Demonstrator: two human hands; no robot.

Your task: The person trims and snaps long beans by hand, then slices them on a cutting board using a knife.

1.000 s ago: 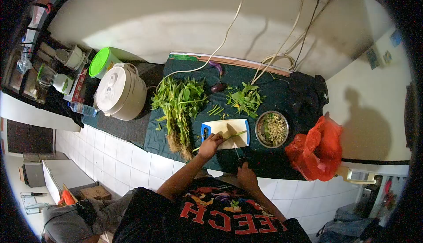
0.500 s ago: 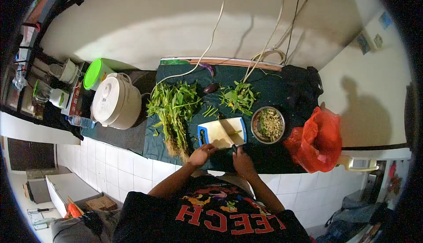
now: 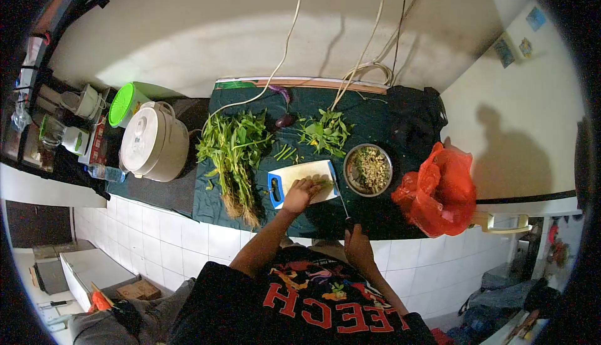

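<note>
My left hand (image 3: pixel 300 195) lies over the white cutting board (image 3: pixel 294 173) with its blue edges, fingers stretched toward a small green vegetable piece (image 3: pixel 323 185). Whether the fingertips press on that piece is too small to tell. In my right hand (image 3: pixel 357 243), just off the board's near right corner, is a knife (image 3: pixel 342 200) held by its dark handle. Its blade points away from me along the board's right edge. A metal bowl (image 3: pixel 348 181) of chopped pale and green pieces (image 3: pixel 372 168) stands right of the board. Cut green stems (image 3: pixel 285 152) lie behind it.
Left of the board lies a bunch of leafy greens with roots (image 3: pixel 235 157). Picked leaves (image 3: pixel 327 133) and a purple eggplant (image 3: pixel 285 120) lie farther back. A red plastic bag (image 3: pixel 438 195) stands at right, a white rice cooker (image 3: pixel 153 141) at left. Cables hang down the wall.
My left hand has moved from the board's near edge onto its middle. My right hand has drawn the knife rightward off the board. The whole view has shifted slightly.
</note>
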